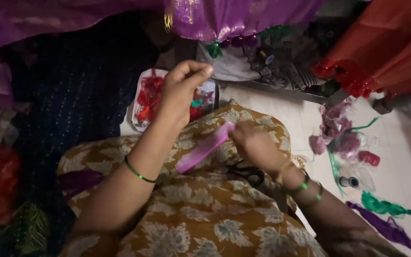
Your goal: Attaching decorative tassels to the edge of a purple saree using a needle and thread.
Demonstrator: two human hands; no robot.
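The person sits on the floor with a pink comb [204,147] lying slantwise across the lap, on mustard floral-print cloth [191,223]. The right hand [254,143] rests on the comb's upper end, fingers curled together around it, though motion blur hides the exact grip. The left hand [179,93] is raised above the lap with thumb and fingertips pinched together; what they pinch is too fine to make out, perhaps a thread. A purple cloth with gold trim [224,19] hangs across the top, and a small green tassel [213,49] dangles from its lower edge just beside the left hand, next to a run of purple ones. That suggests the edge work is partly done, with more edge left unfinished as far as can be seen. Black scissors [249,175] lie on the lap near the right wrist. A white tray of red and green bits [148,97] sits on the floor beyond the knee. Loose green and purple thread bundles [386,214] and plastic packets [346,143] lie scattered towards the floor's right edge.
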